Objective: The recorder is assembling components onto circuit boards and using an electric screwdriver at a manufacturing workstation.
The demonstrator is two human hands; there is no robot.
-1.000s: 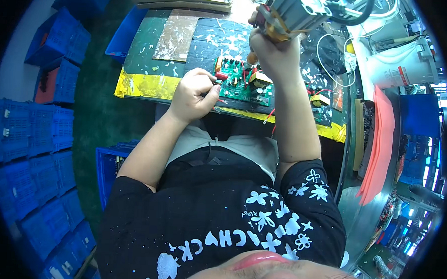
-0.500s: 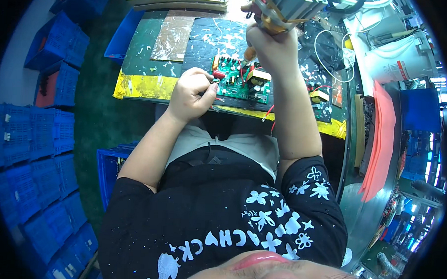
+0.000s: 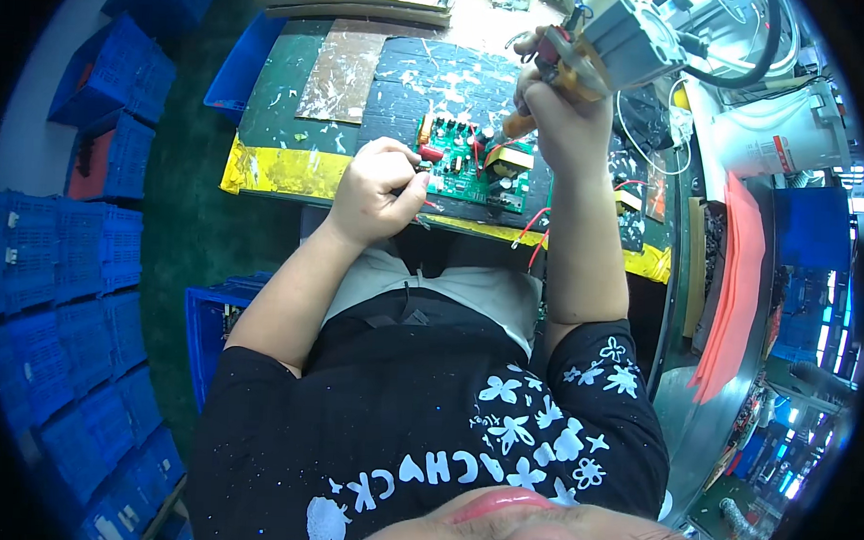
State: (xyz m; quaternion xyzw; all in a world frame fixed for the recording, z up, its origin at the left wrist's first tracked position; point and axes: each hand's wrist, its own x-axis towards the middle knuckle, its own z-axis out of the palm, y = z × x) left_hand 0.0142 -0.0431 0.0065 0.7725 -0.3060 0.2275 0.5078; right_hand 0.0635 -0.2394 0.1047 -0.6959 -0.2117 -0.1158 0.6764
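A green circuit board (image 3: 464, 183) with many parts soldered on it lies near the bench's front edge. My left hand (image 3: 379, 194) is closed at its left edge, thumb and curled fingers pinching the board's corner beside a red component. My right hand (image 3: 568, 127) grips a bulky silver glue gun (image 3: 635, 44) with amber residue around its front. The gun's tan nozzle (image 3: 519, 125) points down over the board's far right side, near a yellow-wrapped transformer (image 3: 510, 158). Whether the tip touches the board I cannot tell. Red wires (image 3: 532, 226) hang off the front edge.
A second board (image 3: 630, 199) lies right of my forearm. Yellow tape (image 3: 283, 170) lines the bench front. At the right stand a white bucket (image 3: 774, 139) and pink foam sheets (image 3: 733, 281); a white cable (image 3: 632, 134) loops nearby. Blue crates (image 3: 81, 248) are stacked at the left.
My right hand and the glue gun have moved to the right, uncovering more of the board's far side. My left hand stays at the board's left edge.
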